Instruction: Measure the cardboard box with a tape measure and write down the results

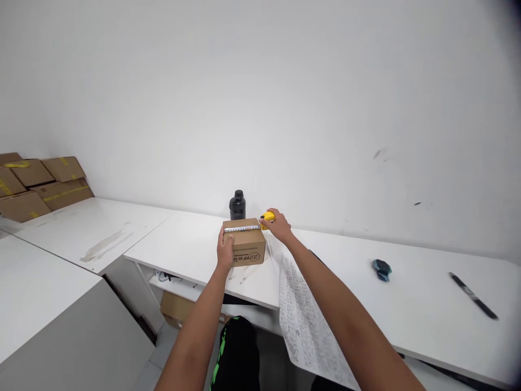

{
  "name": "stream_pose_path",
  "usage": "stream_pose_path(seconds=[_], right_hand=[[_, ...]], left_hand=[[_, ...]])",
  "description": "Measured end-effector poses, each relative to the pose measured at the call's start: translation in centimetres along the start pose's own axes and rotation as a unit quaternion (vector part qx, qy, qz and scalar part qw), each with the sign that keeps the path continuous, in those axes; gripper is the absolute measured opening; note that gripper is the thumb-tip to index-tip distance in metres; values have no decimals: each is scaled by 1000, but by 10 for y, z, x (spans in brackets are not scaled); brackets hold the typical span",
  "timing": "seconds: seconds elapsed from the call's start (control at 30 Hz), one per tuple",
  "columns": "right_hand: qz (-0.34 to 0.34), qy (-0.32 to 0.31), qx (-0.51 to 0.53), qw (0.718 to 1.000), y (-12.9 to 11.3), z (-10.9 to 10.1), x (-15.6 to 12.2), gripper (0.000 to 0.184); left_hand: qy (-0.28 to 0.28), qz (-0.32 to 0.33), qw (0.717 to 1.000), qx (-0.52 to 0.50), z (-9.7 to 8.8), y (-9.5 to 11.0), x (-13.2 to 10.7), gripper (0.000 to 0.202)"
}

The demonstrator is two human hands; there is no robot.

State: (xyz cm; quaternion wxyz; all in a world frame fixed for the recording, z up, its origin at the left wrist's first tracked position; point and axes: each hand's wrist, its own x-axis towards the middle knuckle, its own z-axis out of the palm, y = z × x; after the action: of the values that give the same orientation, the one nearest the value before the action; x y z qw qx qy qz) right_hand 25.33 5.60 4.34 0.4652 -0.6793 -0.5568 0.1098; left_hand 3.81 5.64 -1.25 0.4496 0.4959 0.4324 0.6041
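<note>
A small cardboard box [249, 256] with dark printing on its front sits on the white table. My left hand [224, 248] grips the box's left side, its thumb on the front edge near the tape's end. In my right hand [279, 225] is a yellow tape measure [268, 216], held at the box's upper right edge. The white tape blade [242, 228] is drawn out across the box top, from the left edge to the case. Behind the box stands a black bottle [237, 206].
A printed sheet [305, 320] hangs over the front edge of the table [345, 255], partly under my right forearm. Further right lie a dark blue object [381, 269] and a black strip-like item [473, 296]. Cardboard boxes [61, 193] are stacked at far left; another box [175, 308] is on the floor below.
</note>
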Motion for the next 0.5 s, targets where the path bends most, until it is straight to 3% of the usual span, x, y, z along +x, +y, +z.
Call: stream_pose_path(seconds=[0.1, 0.3, 0.4, 0.5], right_hand=[[13, -25, -51, 998, -24, 12, -4, 59], [-79, -48, -66, 993, -78, 57, -26, 59], [-126, -97, -54, 986, -91, 72, -33, 61], [-162, -156, -6, 974, -90, 80, -35, 67]], left_hand=[[-18, -24, 999, -26, 0, 4, -3, 61], [-68, -45, 996, -39, -4, 14, -10, 70], [-91, -16, 995, -46, -4, 14, -8, 73], [-47, -29, 998, -36, -3, 9, -4, 89]])
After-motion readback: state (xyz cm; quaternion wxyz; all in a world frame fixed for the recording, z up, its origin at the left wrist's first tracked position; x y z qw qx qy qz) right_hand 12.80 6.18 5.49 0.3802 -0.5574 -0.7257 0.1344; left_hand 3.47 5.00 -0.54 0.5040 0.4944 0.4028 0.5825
